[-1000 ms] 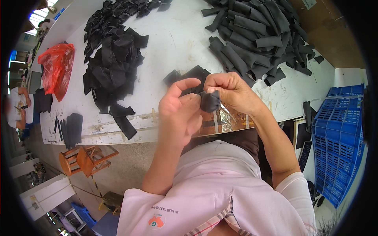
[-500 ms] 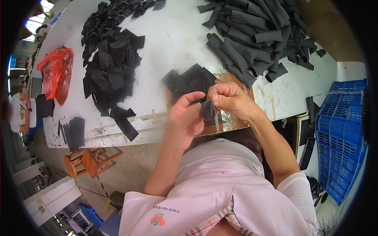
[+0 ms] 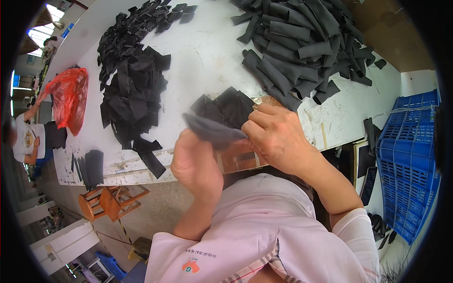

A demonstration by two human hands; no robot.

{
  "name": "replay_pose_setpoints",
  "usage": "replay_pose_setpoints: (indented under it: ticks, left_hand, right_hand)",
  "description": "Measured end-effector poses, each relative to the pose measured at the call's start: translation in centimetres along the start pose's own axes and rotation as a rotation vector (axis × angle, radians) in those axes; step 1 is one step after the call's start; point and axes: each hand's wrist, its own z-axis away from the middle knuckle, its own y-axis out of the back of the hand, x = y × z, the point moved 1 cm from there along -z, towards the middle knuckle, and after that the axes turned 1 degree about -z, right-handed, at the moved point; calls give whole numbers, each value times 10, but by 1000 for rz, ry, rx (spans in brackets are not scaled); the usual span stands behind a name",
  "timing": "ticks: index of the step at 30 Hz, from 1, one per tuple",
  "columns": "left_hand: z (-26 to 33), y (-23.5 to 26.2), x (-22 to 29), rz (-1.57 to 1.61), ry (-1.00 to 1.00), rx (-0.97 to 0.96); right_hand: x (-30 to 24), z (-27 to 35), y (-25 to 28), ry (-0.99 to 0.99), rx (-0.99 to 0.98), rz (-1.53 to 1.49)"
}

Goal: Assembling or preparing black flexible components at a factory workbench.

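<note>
A dark grey fabric piece (image 3: 213, 132) is stretched between my two hands above the table's front edge, its left part smeared by motion. My left hand (image 3: 196, 162) is closed on its left end, the fingertips partly hidden behind the cloth. With bent fingers, my right hand (image 3: 278, 139) pinches the right end. A small shiny thing (image 3: 255, 107) shows at the right hand's knuckles, too small to name. Just beyond the hands, several black fabric pieces (image 3: 224, 108) lie on a brown, tape-covered board (image 3: 238, 158).
Rolled dark fabric pieces (image 3: 302, 52) are heaped at the far right of the white table (image 3: 198, 52). Flat black pieces (image 3: 134, 94) form a long pile on the left. A red plastic bag (image 3: 71, 101), a wooden stool (image 3: 111, 203), blue crates (image 3: 408, 160) and another person (image 3: 33, 141) stand around.
The fabric piece, folded small between my fingers before, is now spread out. My left hand has moved left and turned; my right hand has turned over it. The other person's arm now reaches to the red bag.
</note>
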Motion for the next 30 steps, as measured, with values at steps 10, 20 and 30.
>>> replay_pose_setpoints:
  ticks: [10,20,30]
  left_hand:
    - [-31,-12,-4,-57,163,-466]
    - [-12,-25,-10,-154,-69,-284]
    - [-12,1,-2,226,76,-7]
  right_hand:
    - [2,9,-4,-83,112,-166]
    - [20,20,-28,-68,86,-348]
    - [3,4,-3,-57,27,-160]
